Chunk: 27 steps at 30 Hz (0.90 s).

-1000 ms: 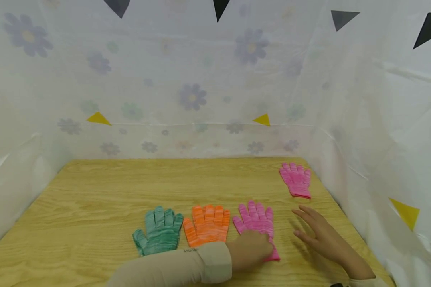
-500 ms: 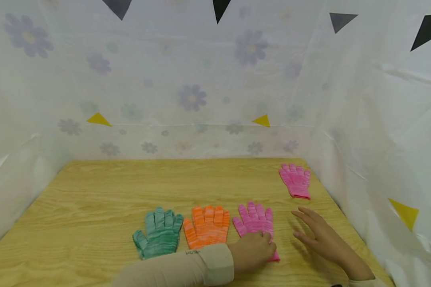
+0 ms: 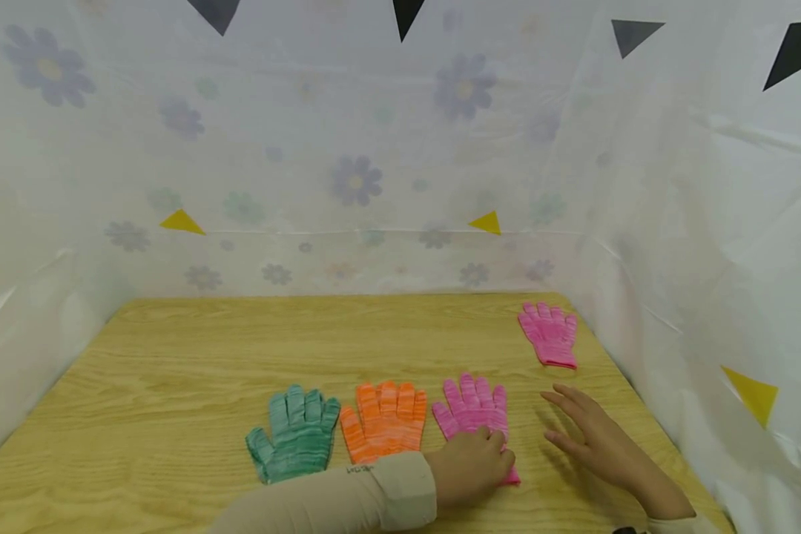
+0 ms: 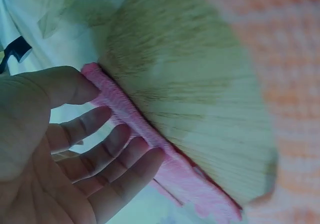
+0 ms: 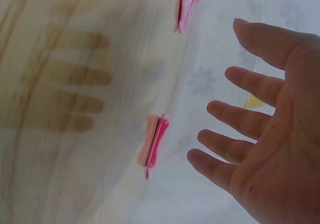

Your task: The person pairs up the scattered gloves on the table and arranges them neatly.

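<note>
A pink knit glove (image 3: pixel 470 408) lies flat near the front of the table, fingers pointing away. My left hand (image 3: pixel 470 469) rests on its lower part and hides some of it. In the left wrist view the fingertips and thumb of the left hand (image 4: pixel 75 154) touch the pink glove (image 4: pixel 175 169), the fingers slightly bent and spread. My right hand (image 3: pixel 590 437) hovers to the right of this glove, fingers spread and relaxed, holding nothing. In the right wrist view the right hand (image 5: pixel 280 129) is apart from the pink gloves.
Left of the pink glove lie an orange glove (image 3: pixel 387 423), partly behind the left sleeve (image 3: pixel 334 497), and a green glove (image 3: pixel 300 437). Another pink glove (image 3: pixel 552 335) lies at the back right of the wooden table (image 3: pixel 173 356). White flowered sheeting (image 3: pixel 374 111) encloses the back and sides.
My left hand has shifted slightly over the pink glove's lower part, its fingers a little to the right. The right hand and the gloves stay in place.
</note>
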Each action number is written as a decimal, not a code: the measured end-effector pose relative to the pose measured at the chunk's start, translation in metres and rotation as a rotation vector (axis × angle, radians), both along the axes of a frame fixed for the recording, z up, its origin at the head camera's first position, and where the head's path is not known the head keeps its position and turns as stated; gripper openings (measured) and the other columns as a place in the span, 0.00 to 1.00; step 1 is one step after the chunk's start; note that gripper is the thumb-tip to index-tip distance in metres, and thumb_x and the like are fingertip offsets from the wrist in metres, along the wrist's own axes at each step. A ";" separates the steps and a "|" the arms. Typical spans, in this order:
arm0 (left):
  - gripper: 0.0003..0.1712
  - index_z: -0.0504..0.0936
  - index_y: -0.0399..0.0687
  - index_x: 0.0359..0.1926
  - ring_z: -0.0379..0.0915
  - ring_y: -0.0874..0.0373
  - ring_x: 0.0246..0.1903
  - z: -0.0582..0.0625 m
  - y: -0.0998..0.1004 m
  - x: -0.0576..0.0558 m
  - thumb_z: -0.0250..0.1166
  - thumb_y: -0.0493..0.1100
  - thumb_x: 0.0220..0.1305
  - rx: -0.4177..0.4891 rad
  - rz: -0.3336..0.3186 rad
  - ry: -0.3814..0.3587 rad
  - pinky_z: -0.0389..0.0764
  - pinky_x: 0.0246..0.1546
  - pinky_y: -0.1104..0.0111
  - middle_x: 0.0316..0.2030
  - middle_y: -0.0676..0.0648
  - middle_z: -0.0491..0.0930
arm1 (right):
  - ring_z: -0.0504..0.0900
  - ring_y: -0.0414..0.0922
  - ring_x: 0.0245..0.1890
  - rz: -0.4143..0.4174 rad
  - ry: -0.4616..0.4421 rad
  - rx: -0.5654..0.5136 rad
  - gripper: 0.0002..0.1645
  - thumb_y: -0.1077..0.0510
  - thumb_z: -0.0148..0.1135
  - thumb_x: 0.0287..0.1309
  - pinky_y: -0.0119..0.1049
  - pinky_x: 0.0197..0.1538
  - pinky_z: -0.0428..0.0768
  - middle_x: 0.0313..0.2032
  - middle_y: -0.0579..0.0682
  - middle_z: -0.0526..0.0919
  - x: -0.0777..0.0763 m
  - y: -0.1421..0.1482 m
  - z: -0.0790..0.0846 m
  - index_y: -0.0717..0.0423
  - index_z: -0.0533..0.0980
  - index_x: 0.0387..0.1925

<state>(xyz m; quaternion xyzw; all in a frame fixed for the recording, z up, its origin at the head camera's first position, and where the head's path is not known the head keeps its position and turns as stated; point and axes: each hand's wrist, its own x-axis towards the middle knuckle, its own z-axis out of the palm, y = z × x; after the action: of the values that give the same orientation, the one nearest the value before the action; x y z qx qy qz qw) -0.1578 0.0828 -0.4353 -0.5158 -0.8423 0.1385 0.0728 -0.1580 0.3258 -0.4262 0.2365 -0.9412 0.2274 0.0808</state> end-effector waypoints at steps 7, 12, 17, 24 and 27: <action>0.10 0.81 0.62 0.48 0.73 0.67 0.35 0.011 -0.003 0.000 0.58 0.52 0.68 0.019 0.035 -0.113 0.76 0.29 0.77 0.39 0.58 0.77 | 0.61 0.69 0.62 -0.003 -0.031 -0.003 0.32 0.52 0.65 0.60 0.70 0.53 0.66 0.63 0.67 0.66 0.000 -0.001 0.000 0.59 0.69 0.63; 0.11 0.82 0.62 0.47 0.74 0.68 0.36 0.022 -0.010 -0.004 0.63 0.51 0.63 0.081 0.039 -0.198 0.76 0.31 0.78 0.38 0.59 0.79 | 0.62 0.68 0.62 0.002 -0.020 0.001 0.32 0.52 0.65 0.60 0.69 0.53 0.67 0.63 0.66 0.66 -0.001 -0.002 0.000 0.59 0.68 0.63; 0.18 0.80 0.61 0.53 0.75 0.67 0.43 0.035 -0.022 -0.009 0.66 0.49 0.61 0.110 0.043 -0.243 0.77 0.39 0.78 0.46 0.59 0.80 | 0.63 0.67 0.62 0.013 -0.009 0.006 0.33 0.53 0.64 0.61 0.68 0.53 0.68 0.63 0.67 0.66 -0.003 -0.004 0.001 0.60 0.68 0.63; 0.19 0.80 0.58 0.54 0.75 0.63 0.48 0.045 -0.049 -0.013 0.66 0.48 0.61 0.257 -0.008 -0.202 0.79 0.39 0.73 0.49 0.56 0.79 | 0.67 0.67 0.58 0.050 0.091 0.032 0.34 0.55 0.69 0.55 0.66 0.51 0.69 0.60 0.67 0.68 -0.012 -0.003 0.001 0.61 0.69 0.61; 0.20 0.79 0.54 0.54 0.75 0.61 0.48 0.049 -0.064 -0.015 0.67 0.48 0.60 0.342 -0.043 -0.159 0.78 0.41 0.74 0.49 0.53 0.79 | 0.68 0.65 0.58 0.059 0.131 0.048 0.34 0.56 0.70 0.54 0.64 0.51 0.70 0.60 0.66 0.69 -0.017 -0.003 0.002 0.62 0.69 0.61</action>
<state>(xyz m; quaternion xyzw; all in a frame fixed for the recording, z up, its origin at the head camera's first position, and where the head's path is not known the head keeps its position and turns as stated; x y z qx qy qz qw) -0.1723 0.0185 -0.3868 -0.5231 -0.8454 -0.0495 0.0956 -0.1748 0.3230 -0.4240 0.2803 -0.9317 0.1909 0.1301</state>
